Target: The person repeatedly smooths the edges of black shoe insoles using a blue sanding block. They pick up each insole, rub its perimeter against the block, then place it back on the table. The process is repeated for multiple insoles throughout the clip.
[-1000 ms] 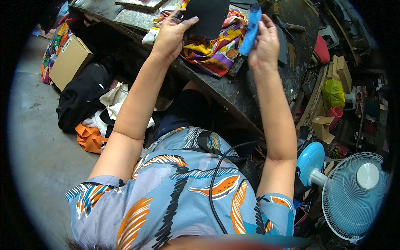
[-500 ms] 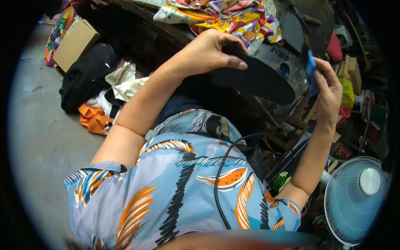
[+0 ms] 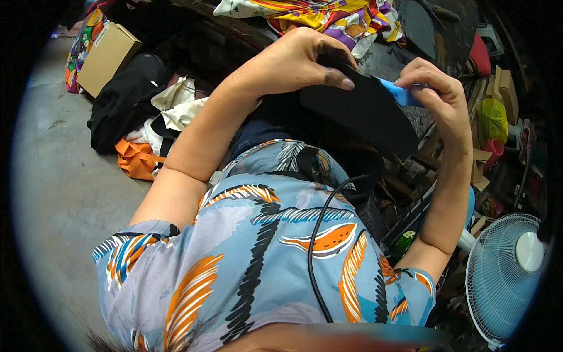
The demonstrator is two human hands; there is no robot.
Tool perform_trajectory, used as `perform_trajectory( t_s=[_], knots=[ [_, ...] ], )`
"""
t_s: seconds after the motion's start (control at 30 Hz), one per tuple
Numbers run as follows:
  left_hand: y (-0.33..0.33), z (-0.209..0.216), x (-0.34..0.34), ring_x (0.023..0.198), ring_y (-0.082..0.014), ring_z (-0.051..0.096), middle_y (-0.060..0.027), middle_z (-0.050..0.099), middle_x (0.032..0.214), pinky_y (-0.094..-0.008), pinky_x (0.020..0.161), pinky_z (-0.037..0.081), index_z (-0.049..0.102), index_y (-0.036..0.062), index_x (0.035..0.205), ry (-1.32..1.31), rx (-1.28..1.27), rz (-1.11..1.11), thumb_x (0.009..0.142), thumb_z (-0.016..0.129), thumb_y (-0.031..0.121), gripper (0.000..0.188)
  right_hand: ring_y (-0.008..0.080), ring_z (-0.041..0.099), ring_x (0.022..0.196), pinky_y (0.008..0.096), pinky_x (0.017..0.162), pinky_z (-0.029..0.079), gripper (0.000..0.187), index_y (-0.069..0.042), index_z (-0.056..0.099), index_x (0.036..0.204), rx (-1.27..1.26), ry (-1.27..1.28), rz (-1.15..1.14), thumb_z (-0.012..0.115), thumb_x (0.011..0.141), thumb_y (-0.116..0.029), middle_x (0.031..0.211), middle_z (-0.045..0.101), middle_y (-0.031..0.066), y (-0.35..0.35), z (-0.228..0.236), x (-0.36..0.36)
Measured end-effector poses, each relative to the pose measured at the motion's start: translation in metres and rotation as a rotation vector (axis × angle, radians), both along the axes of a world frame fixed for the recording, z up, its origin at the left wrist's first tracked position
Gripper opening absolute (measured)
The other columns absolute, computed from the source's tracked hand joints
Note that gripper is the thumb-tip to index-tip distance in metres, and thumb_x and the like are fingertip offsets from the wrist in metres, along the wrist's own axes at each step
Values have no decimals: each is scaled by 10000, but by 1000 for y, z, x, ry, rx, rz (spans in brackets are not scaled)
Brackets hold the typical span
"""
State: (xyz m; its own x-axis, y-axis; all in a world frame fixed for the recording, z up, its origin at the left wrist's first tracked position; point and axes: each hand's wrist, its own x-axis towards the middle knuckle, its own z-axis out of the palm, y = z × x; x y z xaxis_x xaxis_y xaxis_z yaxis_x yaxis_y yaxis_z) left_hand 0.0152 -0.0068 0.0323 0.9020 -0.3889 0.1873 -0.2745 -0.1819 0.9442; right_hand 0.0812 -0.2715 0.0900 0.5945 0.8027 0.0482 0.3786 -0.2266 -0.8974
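My left hand (image 3: 316, 61) grips a flat black shoe sole (image 3: 363, 114) by its upper edge, thumb in front, with dark stains on the thumb and fingers. The sole hangs tilted above my lap, its long end toward the right. In my right hand (image 3: 437, 88) a blue-handled brush (image 3: 397, 92) is pinched between thumb and fingers. Its far end meets the sole's upper right edge; the tip is hidden or too dark to make out.
Another black sole-shaped piece (image 3: 416, 26) lies on the dark worktable, beside a colourful patterned cloth (image 3: 328, 17). A white fan (image 3: 504, 276) stands at the lower right. Cardboard boxes and a yellow bag (image 3: 491, 122) crowd the right; a carton (image 3: 108, 58) and clothes (image 3: 129, 100) lie left.
My right hand has swung left from above the worktable, bringing the blue-handled brush to the sole's edge. My left hand and the sole have shifted slightly; the view has moved a little.
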Motion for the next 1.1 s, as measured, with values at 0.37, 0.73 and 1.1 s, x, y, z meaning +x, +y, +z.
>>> perform_trajectory(
  t_s=[0.37,0.73,1.1],
  knots=[
    [12,-3,1,758,-72,611,-18,662,816,-210,729,494,690,9,931,129,-36,72,757,755,84,200,143,566,799,253,709,427,196,13,684,871,68,29,-21,565,760,-95,889,605,81,-15,-2,-10],
    [16,-8,4,758,-67,606,-11,661,821,-214,727,495,686,7,935,89,-123,43,756,768,129,232,157,566,865,272,772,430,201,11,685,905,24,-128,-211,552,792,-88,909,608,81,-30,0,-17],
    [8,-9,2,803,-79,598,-14,663,841,-220,767,477,685,0,934,159,-99,-7,750,767,108,228,163,570,906,270,806,433,215,16,687,961,76,-50,-157,557,797,-29,943,608,92,-18,-1,-17]
  ],
)
